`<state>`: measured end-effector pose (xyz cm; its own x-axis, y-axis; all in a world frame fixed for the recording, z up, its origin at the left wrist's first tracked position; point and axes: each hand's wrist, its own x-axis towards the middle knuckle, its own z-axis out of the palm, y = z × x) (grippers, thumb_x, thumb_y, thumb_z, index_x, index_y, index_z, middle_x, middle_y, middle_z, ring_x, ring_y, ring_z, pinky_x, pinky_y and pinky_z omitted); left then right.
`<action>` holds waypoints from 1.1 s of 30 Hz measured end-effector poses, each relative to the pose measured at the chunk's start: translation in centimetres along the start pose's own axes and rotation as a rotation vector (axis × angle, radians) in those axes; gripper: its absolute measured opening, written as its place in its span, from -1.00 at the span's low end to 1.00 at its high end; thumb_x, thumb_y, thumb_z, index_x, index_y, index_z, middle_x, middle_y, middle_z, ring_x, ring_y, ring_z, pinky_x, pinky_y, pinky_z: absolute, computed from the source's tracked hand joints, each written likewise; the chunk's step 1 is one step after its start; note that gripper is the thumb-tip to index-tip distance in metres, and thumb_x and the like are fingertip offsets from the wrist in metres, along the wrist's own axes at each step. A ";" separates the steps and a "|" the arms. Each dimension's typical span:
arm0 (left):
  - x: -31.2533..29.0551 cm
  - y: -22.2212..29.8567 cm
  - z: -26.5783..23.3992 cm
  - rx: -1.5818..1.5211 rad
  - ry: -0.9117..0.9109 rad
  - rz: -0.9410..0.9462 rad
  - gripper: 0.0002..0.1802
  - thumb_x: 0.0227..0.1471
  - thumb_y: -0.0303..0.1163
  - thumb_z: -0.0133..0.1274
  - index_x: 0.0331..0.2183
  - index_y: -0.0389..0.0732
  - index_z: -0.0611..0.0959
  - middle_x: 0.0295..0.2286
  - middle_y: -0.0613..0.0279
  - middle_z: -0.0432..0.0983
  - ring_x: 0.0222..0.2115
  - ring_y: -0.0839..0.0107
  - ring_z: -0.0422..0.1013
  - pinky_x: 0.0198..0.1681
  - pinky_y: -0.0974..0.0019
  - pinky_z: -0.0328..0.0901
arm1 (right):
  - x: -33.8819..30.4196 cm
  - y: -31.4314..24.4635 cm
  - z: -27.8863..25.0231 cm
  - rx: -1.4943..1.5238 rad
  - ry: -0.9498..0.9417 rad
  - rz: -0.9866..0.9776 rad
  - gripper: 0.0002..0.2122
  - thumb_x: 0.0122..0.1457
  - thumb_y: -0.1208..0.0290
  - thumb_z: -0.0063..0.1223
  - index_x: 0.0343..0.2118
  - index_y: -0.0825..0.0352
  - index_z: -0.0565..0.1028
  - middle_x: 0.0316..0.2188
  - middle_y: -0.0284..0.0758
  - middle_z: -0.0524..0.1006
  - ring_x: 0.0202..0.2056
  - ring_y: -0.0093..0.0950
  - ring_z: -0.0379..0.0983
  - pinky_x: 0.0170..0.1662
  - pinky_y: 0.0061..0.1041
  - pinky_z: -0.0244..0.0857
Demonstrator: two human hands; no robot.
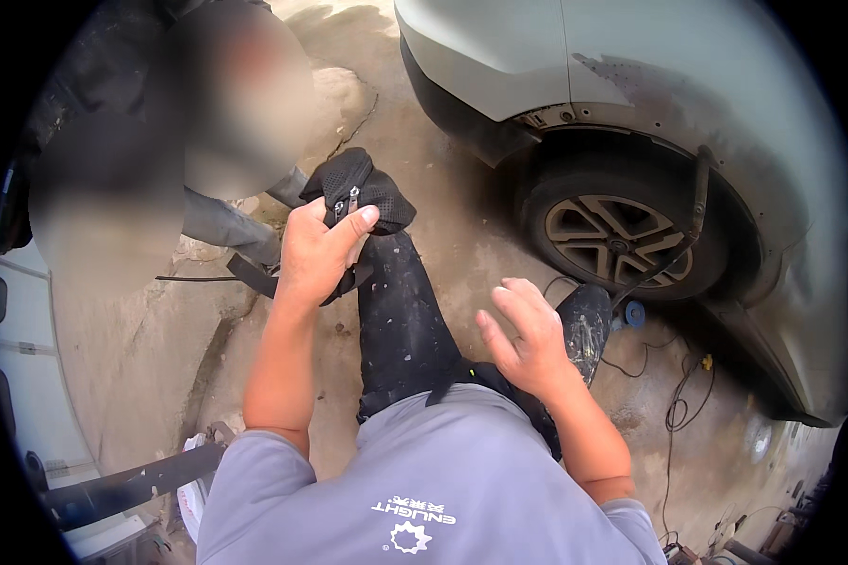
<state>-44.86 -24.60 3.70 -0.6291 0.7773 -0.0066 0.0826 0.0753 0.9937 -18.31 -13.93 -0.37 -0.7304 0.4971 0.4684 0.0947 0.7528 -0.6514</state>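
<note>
My left hand (313,252) is closed around a small black zip bag (386,200) of mesh-like fabric, with the thumb pressed on top beside its zipper pulls. A black strap (252,276) hangs from the bag past my wrist. The bag is held over my left leg, which is in dark, paint-spotted trousers. To the right, my right hand (528,339) hovers in front of my right thigh with nothing in it. Its fingers are slightly bent and apart from the thumb.
At the right stands a pale car (499,47) with a scuffed wheel arch and a spoked wheel (622,237). A bent metal rod (699,193) leans there. Cables (676,410) lie on the concrete floor. Another person's grey-trousered leg (226,221) is at the upper left, partly blurred.
</note>
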 end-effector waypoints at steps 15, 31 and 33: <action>-3.3 -3.0 6.8 -0.064 -0.488 -0.056 -0.69 0.15 -0.26 0.30 -0.48 -0.23 0.57 -0.64 0.45 0.41 -0.61 0.67 0.28 -0.56 0.47 0.15 | 1.4 0.3 0.0 -0.005 -0.100 0.008 -0.60 0.13 0.45 0.23 -0.01 0.42 0.36 -0.33 -0.13 0.55 -0.24 -0.06 0.50 -0.17 -0.13 0.36; -9.6 -13.5 -0.4 -0.327 -0.414 -0.296 -0.26 0.22 0.33 -0.05 -0.39 -0.27 0.55 -0.64 0.41 0.31 -0.72 0.68 0.10 -0.69 0.50 -0.03 | -0.5 -1.4 8.8 -0.230 -0.424 -0.227 -0.74 0.23 0.26 0.17 -0.40 0.32 0.38 -0.73 -0.29 0.45 -0.64 -0.24 0.50 -0.61 -0.27 0.33; -9.3 -14.0 -0.3 -0.325 -0.468 -0.288 -0.28 0.22 0.32 -0.03 -0.40 -0.26 0.56 -0.64 0.41 0.30 -0.73 0.68 0.09 -0.69 0.50 -0.03 | -0.1 -1.2 8.5 -0.301 -0.533 -0.244 -0.75 0.22 0.27 0.15 -0.41 0.34 0.39 -0.72 -0.27 0.46 -0.63 -0.23 0.52 -0.59 -0.25 0.34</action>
<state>-40.37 -33.08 -10.09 -0.1810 0.9501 -0.2539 -0.3245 0.1860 0.9274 -24.16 -18.57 -4.72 -0.9824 0.0733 0.1717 0.0122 0.9431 -0.3324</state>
